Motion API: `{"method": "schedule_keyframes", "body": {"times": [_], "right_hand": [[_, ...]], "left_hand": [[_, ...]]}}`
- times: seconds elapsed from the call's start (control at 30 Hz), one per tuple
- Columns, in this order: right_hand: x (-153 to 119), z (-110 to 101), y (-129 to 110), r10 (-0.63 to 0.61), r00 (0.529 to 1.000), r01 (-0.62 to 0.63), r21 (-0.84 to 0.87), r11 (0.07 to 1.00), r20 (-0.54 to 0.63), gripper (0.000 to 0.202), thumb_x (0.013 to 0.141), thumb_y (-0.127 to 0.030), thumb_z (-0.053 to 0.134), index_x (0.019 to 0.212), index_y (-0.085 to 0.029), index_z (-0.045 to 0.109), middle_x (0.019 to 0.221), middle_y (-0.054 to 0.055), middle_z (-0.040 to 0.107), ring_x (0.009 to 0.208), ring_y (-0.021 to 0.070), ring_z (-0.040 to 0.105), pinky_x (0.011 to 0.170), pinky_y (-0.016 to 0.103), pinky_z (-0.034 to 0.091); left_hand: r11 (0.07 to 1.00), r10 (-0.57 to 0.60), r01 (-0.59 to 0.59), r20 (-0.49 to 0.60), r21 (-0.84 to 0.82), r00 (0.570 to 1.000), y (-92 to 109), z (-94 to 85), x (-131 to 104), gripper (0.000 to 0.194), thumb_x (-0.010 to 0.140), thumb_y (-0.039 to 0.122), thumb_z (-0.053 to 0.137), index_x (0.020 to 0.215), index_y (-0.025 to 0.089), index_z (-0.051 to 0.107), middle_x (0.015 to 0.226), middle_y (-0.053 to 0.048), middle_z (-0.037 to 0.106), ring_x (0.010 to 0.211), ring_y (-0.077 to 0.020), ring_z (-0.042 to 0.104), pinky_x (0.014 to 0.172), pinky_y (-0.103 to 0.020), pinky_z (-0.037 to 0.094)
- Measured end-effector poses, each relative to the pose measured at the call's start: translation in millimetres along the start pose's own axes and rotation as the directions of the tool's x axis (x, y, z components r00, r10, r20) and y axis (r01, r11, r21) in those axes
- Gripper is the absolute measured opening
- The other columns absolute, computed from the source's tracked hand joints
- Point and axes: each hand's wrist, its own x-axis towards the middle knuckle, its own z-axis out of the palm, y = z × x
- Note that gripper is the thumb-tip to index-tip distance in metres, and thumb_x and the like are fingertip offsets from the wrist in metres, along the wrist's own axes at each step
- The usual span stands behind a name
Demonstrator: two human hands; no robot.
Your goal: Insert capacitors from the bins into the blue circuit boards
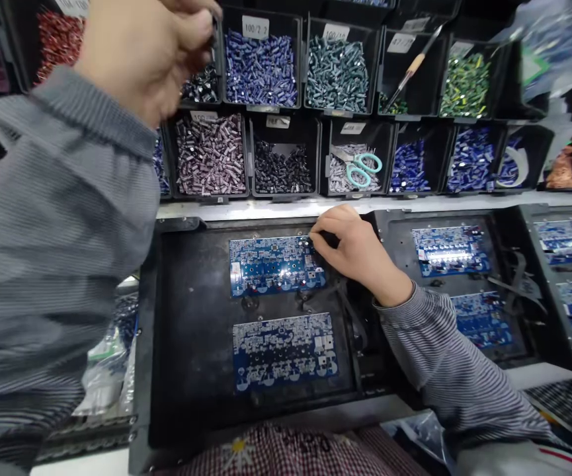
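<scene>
My left hand [139, 56] is raised at the upper left, in front of the component bins. Its fingers are curled together in a pinch; whatever is between them is hidden. Down at the upper blue circuit board [270, 251], my right hand [358, 248] has thumb and forefinger pinched at the top right corner, beside small black components there. Anything in that pinch is too small to make out. A second blue circuit board [286, 350] lies below the first, both flat in a black tray [191, 330].
Two rows of black bins hold components: blue [260, 69], teal [338, 73], mauve [209, 155] and black [283, 168]. Turquoise-handled scissors [360, 168] rest in one bin, a wooden-handled tool [412, 69] in another. More boards [451, 251] lie in trays at right.
</scene>
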Motion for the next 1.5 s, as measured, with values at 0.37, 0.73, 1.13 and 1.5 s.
{"method": "schedule_keyframes", "body": {"times": [0.37,0.73,1.13,1.5], "right_hand": [[-1,3,2,-0.022,0.999,0.021,-0.031,0.999,-0.026,0.012,0.082,-0.015,0.051,0.073,-0.022,0.056,0.08,0.004,0.06,0.085,0.021,0.052,0.079,0.038,0.044],[0,2,2,-0.026,1.0,0.025,-0.062,0.998,-0.009,0.012,0.083,-0.016,0.052,0.074,-0.021,0.059,0.081,0.005,0.062,0.085,0.0217,0.052,0.078,0.037,0.045],[-3,1,3,0.011,0.998,-0.01,0.019,1.0,-0.068,0.011,0.085,-0.022,0.056,0.08,-0.023,0.066,0.083,0.003,0.067,0.084,0.0201,0.059,0.081,0.038,0.046],[-11,-12,-15,0.06,0.99,-0.046,0.105,0.993,-0.129,0.008,0.082,-0.019,0.058,0.08,-0.022,0.065,0.081,0.002,0.068,0.08,0.0176,0.061,0.076,0.034,0.047]], "left_hand": [[0.895,-0.209,0.091,0.231,0.436,0.95,-122,54.8,-98,0.013,0.085,0.008,0.055,0.076,0.01,0.065,0.067,-0.002,0.059,0.054,-0.0063,0.048,0.049,-0.018,0.038],[0.87,-0.178,0.037,0.244,0.492,0.953,-132,51.7,-98,0.016,0.082,0.009,0.057,0.091,0.008,0.071,0.069,-0.006,0.067,0.052,-0.008,0.054,0.05,-0.019,0.046],[0.902,-0.259,0.146,0.238,0.407,0.936,-130,56.2,-99,0.012,0.081,0.003,0.055,0.086,0.008,0.065,0.07,-0.006,0.066,0.055,-0.0079,0.057,0.047,-0.017,0.042],[0.895,-0.269,0.127,0.29,0.429,0.918,-131,57.7,-98,0.007,0.08,0.017,0.066,0.08,0.011,0.063,0.067,-0.004,0.064,0.053,-0.0086,0.053,0.05,-0.022,0.04]]}}
